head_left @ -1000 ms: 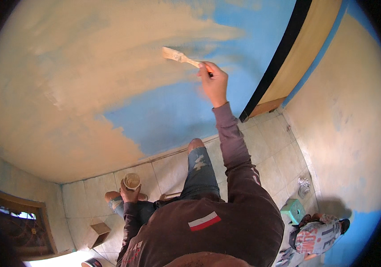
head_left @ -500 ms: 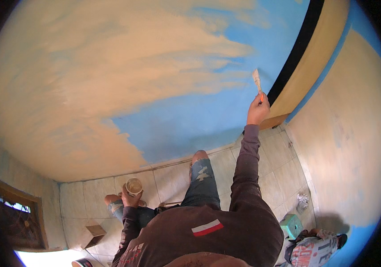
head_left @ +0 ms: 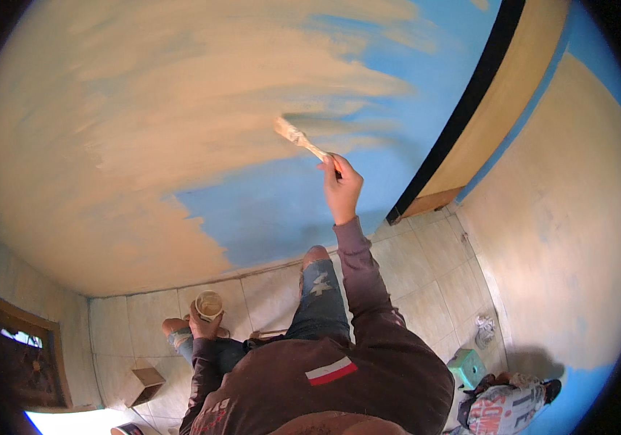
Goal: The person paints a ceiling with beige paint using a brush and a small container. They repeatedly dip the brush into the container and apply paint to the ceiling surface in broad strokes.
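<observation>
My right hand [head_left: 342, 187] is closed around the handle of a paintbrush [head_left: 293, 133], its bristles coated in cream paint. The brush tip is at the wall [head_left: 274, 210], over a cream-painted stretch; whether it touches cannot be told. Streaky cream paint covers much of the wall, with blue showing below and to the right. Low at the left, my left hand [head_left: 200, 323] grips a small round tub [head_left: 209, 305] with beige paint in it, held upright near my knee.
A black-edged frame [head_left: 463, 116] borders the wall at right. Beyond it stands another partly cream wall [head_left: 543, 239]. On the tiled floor [head_left: 426, 283] are a teal stool [head_left: 468, 367], a crumpled clear bag [head_left: 484, 330], a bundle of printed cloth [head_left: 506, 406] and a brown box [head_left: 145, 386].
My right hand has swept the paintbrush left along the wall, from the blue area near the dark frame to the cream area. The left hand still holds the tub.
</observation>
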`<state>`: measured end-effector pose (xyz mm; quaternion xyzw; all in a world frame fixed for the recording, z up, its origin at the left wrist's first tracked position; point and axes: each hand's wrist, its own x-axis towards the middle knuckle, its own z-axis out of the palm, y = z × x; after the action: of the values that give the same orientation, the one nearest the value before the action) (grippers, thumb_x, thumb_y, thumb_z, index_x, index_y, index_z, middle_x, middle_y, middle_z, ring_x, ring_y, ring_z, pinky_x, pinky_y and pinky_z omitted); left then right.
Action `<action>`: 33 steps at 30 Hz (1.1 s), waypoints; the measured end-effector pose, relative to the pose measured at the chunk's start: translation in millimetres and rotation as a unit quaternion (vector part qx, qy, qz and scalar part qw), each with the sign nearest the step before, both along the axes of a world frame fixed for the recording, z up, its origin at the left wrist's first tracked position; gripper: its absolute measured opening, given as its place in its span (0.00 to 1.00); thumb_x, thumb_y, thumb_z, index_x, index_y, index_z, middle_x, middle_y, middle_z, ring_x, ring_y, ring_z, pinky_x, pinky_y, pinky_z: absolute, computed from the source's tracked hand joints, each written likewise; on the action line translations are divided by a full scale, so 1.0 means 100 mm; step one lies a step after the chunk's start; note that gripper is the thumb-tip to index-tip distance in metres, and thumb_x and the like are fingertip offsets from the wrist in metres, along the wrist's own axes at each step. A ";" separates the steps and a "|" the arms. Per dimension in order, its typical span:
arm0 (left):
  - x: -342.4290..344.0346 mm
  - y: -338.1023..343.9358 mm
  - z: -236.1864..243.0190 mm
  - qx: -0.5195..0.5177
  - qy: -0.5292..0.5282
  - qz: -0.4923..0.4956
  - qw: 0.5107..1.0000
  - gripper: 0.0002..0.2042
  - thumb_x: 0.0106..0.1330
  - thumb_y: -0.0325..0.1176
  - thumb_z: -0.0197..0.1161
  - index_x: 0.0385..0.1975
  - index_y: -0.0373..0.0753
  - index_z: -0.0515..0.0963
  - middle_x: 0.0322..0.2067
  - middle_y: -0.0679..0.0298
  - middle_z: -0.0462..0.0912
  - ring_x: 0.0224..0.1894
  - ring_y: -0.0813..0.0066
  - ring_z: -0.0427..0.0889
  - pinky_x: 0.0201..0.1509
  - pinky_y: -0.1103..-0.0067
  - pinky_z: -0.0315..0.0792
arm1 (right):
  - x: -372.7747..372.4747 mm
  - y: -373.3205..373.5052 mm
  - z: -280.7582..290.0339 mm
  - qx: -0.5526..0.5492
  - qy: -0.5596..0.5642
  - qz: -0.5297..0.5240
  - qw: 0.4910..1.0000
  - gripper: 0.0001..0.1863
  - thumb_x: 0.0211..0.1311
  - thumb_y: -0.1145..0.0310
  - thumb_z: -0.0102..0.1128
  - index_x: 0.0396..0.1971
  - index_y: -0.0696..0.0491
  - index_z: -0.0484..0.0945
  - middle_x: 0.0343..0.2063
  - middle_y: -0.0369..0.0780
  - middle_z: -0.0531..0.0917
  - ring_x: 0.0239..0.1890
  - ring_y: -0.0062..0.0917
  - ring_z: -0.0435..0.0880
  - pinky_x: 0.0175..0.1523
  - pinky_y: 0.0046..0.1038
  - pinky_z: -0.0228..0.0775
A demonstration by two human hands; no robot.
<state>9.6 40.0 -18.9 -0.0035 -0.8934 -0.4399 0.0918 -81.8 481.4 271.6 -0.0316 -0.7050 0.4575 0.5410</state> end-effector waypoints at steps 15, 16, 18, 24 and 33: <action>-0.03 0.04 -0.02 -0.005 -0.009 -0.009 1.000 0.45 0.45 0.43 0.82 0.64 0.37 0.66 0.53 0.49 0.80 0.57 0.50 0.80 0.59 0.62 0.75 | 0.35 1.33 -0.55 0.019 0.061 -0.316 0.947 0.08 0.69 0.71 0.61 0.41 0.57 0.85 0.30 0.45 0.88 0.31 0.28 0.87 0.35 0.29 0.77; -0.03 0.06 0.00 -0.010 -0.013 -0.007 1.000 0.45 0.45 0.43 0.82 0.64 0.37 0.66 0.53 0.49 0.80 0.56 0.50 0.80 0.59 0.62 0.74 | 0.31 1.30 -0.59 0.041 0.037 -0.308 0.950 0.08 0.69 0.71 0.61 0.42 0.57 0.85 0.29 0.45 0.88 0.31 0.29 0.87 0.35 0.30 0.76; -0.02 -0.01 -0.04 -0.036 -0.029 -0.006 0.999 0.46 0.45 0.43 0.82 0.65 0.37 0.65 0.54 0.48 0.79 0.57 0.49 0.79 0.60 0.61 0.73 | 0.17 1.04 -0.70 0.082 -0.015 -0.293 0.952 0.09 0.68 0.70 0.62 0.44 0.56 0.85 0.29 0.45 0.87 0.30 0.32 0.86 0.35 0.32 0.76; -0.08 -0.07 -0.18 -0.026 -0.030 -0.016 0.999 0.47 0.46 0.46 0.81 0.66 0.36 0.64 0.57 0.47 0.77 0.59 0.49 0.77 0.62 0.62 0.72 | 0.00 -0.21 -0.63 0.142 -0.077 -0.178 0.971 0.17 0.65 0.73 0.62 0.54 0.57 0.78 0.23 0.42 0.77 0.30 0.37 0.79 0.35 0.40 0.72; -0.04 -0.08 -0.16 -0.022 -0.037 -0.009 0.999 0.46 0.46 0.45 0.81 0.65 0.36 0.65 0.56 0.49 0.77 0.59 0.49 0.78 0.61 0.61 0.73 | -0.06 -0.34 -0.77 0.028 -0.187 -0.106 0.976 0.13 0.72 0.70 0.51 0.51 0.60 0.74 0.27 0.49 0.81 0.35 0.46 0.83 0.36 0.45 0.72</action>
<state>5.6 32.2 -34.7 0.0022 -0.9056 -0.4205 0.0548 -88.0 447.5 194.4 -0.1762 -0.7988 0.3636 0.4458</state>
